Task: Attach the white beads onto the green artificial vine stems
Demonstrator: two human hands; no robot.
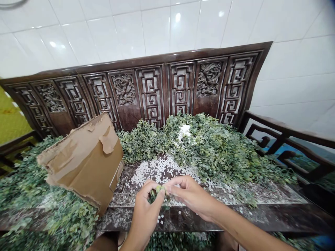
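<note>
While the left hand (148,206) pinches a sprig (158,189), the right hand (192,196) clamps its edge, near plain cardboard (90,170).

On the settee (204,213), cardboard (89,167) sits left of centre, with foliage (74,217) to its left and front. A leafy heap (230,153) lies right, before the backrest (129,117); loose bits (161,166) spread between. Nearer the front edge, a sprig (159,189) is between the left hand (148,207) and right hand (192,196).

Bench (282,217), leafy sprigs (227,150), white pieces (145,171), cardboard (89,170)
</note>
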